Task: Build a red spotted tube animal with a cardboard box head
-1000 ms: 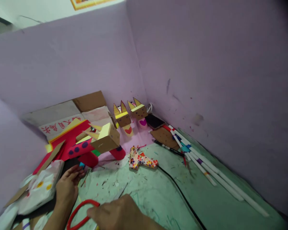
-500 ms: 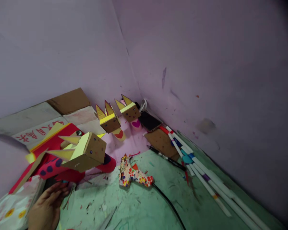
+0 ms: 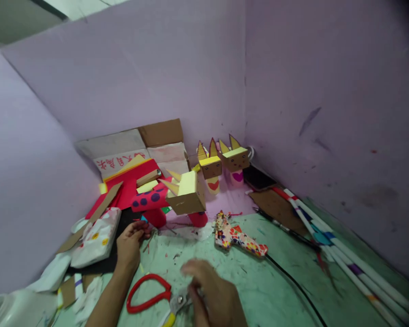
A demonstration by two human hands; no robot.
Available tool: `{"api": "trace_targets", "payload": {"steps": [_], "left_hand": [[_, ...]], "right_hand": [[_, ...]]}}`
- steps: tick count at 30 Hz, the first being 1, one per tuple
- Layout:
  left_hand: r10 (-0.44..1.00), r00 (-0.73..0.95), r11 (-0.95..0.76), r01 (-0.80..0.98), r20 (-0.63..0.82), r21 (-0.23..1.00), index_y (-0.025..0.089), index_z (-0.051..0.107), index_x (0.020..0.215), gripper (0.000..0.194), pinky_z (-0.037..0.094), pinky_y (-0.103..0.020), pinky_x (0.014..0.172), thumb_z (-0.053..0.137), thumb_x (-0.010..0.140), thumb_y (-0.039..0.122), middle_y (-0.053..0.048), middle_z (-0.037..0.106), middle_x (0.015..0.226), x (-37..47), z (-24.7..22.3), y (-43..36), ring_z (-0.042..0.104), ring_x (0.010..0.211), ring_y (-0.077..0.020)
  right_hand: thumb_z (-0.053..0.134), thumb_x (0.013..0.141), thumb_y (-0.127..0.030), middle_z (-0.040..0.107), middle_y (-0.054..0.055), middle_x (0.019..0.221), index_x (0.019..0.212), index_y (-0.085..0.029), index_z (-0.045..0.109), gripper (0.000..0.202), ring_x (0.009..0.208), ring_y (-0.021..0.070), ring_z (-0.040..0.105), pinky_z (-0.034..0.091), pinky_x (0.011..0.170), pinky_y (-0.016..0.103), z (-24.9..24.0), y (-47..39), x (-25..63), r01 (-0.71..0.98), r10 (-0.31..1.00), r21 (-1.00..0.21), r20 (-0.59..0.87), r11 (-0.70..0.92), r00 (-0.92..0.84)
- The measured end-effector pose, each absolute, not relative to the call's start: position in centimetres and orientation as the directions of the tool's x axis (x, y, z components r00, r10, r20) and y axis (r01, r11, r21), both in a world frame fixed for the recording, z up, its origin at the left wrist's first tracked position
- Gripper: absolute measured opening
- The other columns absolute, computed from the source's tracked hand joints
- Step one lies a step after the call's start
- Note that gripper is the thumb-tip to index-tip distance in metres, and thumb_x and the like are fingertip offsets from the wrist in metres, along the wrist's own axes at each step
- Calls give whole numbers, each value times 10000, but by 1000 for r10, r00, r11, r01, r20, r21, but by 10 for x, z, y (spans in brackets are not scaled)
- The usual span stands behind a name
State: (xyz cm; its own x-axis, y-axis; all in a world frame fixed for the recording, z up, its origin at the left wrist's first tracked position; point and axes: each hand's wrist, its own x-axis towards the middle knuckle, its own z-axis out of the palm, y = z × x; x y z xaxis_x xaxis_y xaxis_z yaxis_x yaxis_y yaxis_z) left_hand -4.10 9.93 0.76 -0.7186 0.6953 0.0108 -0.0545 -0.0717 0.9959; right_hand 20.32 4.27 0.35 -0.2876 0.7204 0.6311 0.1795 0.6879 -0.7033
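My left hand (image 3: 132,240) rests on the table beside the hind leg of a red cardboard animal (image 3: 153,198) with purple spots and a box head. Its fingers are bent together; a small blue bit (image 3: 144,219) shows at their tips, and whether they hold it is unclear. Blurred by motion, my right hand (image 3: 216,293) hovers at the lower middle, thumb and fingers apart. It partly covers scissors (image 3: 180,299) with red and yellow on the handles. Ahead of it lies a flower-patterned glue gun (image 3: 240,240) with a black cord.
Two cat-faced cardboard figures (image 3: 211,168) stand at the back, near a dark phone (image 3: 259,177). White rods with coloured bands (image 3: 344,259) and a pen (image 3: 286,228) line the right wall. At left are a tissue pack (image 3: 97,238), red sheets (image 3: 122,193) and a white container (image 3: 23,309).
The view has swung left and tilted, so things sit farther right. My right hand and the scissors have come into view. My left hand remains by the red animal, its fingers more bent.
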Motion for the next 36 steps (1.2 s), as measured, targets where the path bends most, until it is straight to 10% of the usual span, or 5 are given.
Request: {"api": "trace_targets", "payload": {"steps": [7,19,36], "left_hand": [[692,-719,-105,-24,56,994,133,610,789,336,465,-243,520,638,454,152,7,636,653,-39,4,98,586,548,-127],[676,-724,-125,68,135,990,145,613,787,293,479,-238,554,542,522,43,-10,638,698,-41,-5,94,598,596,-129],[715,-636,-36,381,290,924,164,645,828,268,484,-314,743,548,612,39,-58,684,801,-40,-9,96,623,759,-183]], "right_hand": [[587,734,-319,547,128,1219,1226,-222,421,528,1043,254,575,481,893,444,44,89,230,130,944,-935,324,329,-63],[745,524,-519,403,216,1370,1322,-144,350,967,1252,349,408,331,1031,503,91,166,235,159,930,-921,334,357,-153],[757,504,-512,505,194,1268,1107,-258,515,698,1192,394,449,366,1005,508,36,107,284,381,987,-923,104,49,125]]}}
